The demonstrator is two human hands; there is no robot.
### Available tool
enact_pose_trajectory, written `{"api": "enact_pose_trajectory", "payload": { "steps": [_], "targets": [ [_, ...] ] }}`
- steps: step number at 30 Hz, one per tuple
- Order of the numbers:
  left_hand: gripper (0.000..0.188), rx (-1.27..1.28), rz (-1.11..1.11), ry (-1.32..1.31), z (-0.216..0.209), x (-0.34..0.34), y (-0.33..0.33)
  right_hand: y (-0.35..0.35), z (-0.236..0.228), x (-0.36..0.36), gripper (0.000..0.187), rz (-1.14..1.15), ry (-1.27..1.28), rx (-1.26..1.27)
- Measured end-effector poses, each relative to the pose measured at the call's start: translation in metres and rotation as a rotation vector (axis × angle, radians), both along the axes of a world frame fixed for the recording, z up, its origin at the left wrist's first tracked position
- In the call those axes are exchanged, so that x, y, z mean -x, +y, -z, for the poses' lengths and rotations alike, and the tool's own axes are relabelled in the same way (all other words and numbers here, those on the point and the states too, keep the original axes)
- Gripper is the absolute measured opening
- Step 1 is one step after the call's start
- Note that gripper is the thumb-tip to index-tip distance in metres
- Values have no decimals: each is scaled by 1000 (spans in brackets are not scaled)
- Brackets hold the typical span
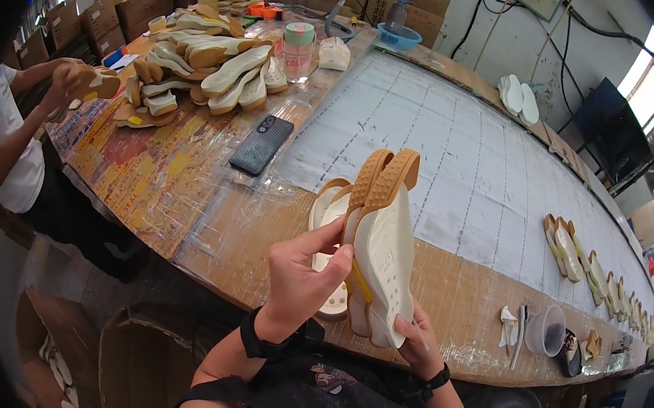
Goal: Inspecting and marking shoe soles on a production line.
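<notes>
A pair of cream shoe soles with studded tan ends [386, 265] stands upright, pressed together, over the table's near edge. My left hand [300, 276] is closed on their left side at mid-height, thumb and fingers pinching the edge. At their lower end my right hand [419, 340] grips the right-hand sole; some of its fingers are hidden behind it. A yellow patch shows on the edge between the two soles. Just behind my left hand, more cream soles [325, 210] rest on the table, partly covered by the held pair.
Soles lie heaped [222, 68] at the back left, near a jar [297, 53] and a dark phone [262, 144]. Another person's hands [71, 81] hold a sole at far left. Rows of soles [564, 246] line the right, beyond a clear plastic cup [545, 330].
</notes>
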State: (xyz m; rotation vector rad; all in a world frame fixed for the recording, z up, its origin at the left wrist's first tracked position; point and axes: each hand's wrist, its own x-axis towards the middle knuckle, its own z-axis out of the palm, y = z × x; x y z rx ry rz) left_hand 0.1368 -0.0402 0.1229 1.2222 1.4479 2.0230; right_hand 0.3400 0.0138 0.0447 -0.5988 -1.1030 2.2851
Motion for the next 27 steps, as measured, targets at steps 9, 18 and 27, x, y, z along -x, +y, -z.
{"api": "enact_pose_trajectory", "payload": {
  "steps": [9,18,27],
  "targets": [
    [44,48,-20,123,6,-2,8,1,2,-3,62,13,-3,40],
    [69,51,292,-332,23,-13,23,23,-48,35,65,144,-76,-397],
    [48,-204,627,-986,20,2,12,-2,-39,48,97,401,-47,-1163]
  ]
}}
